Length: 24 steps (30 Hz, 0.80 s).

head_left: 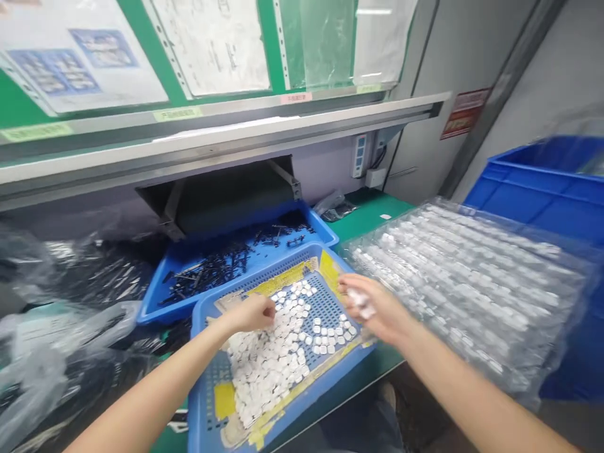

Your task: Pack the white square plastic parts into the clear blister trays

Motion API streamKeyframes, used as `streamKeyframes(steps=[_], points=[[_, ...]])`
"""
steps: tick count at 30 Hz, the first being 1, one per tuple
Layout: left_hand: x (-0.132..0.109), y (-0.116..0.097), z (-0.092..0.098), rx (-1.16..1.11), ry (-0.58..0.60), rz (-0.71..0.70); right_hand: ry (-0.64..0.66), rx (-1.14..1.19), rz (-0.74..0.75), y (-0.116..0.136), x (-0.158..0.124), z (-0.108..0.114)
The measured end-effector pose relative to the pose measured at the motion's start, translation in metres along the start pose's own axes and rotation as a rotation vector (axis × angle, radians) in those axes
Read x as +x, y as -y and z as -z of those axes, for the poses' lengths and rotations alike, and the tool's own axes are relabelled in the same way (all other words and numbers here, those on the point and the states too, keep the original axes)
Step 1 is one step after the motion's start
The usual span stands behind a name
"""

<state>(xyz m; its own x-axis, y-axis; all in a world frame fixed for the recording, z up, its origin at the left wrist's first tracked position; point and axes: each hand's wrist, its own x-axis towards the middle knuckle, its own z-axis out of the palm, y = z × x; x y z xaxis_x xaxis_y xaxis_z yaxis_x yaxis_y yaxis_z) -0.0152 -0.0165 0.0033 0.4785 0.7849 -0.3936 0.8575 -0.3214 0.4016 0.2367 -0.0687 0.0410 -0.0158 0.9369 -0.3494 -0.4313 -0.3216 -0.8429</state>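
Observation:
My left hand [255, 313] is over the left part of a blue perforated basket [201, 358], its fingers curled together just above a heap of small white square caps [268, 358]. Whatever its fingertips hold, if anything, is hidden. My right hand [370, 305] is at the basket's right rim, palm partly turned up. Several white caps [362, 304] rest in its curled fingers, slightly blurred. Below it, more loose caps [331, 336] lie spread on the basket's floor. Yellow tape [330, 269] lines parts of the inner walls.
Behind the basket is a blue tray [155, 302] with thin black parts [207, 274]. At right, a clear blister tray stack [467, 283] holds rows of white pieces, beside a large blue bin [528, 195]. Plastic bags [94, 270] crowd the left. A metal rail [226, 141] crosses above.

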Motion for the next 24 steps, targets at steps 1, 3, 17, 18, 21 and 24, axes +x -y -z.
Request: streamKeyframes(steps=[1,3,17,18,21,24], points=[[-0.002,-0.001,-0.001,-0.006,-0.006,0.030,0.085,0.045,-0.022,0.003,0.000,0.012],[-0.007,-0.009,-0.002,-0.022,-0.021,0.091,0.173,0.103,-0.049,0.013,-0.003,0.032],[-0.037,-0.050,0.029,-0.192,-0.004,0.093,-0.132,0.076,0.093,0.072,-0.046,0.074],[-0.035,-0.049,0.035,-0.253,0.013,0.097,-0.160,0.079,0.106,0.078,-0.047,0.076],[-0.011,-0.054,0.054,-0.455,0.048,0.049,-0.255,0.066,0.153,0.094,-0.041,0.079],[0.040,-0.081,0.065,-0.638,0.021,-0.092,-0.299,-0.001,0.176,0.103,-0.022,0.077]])
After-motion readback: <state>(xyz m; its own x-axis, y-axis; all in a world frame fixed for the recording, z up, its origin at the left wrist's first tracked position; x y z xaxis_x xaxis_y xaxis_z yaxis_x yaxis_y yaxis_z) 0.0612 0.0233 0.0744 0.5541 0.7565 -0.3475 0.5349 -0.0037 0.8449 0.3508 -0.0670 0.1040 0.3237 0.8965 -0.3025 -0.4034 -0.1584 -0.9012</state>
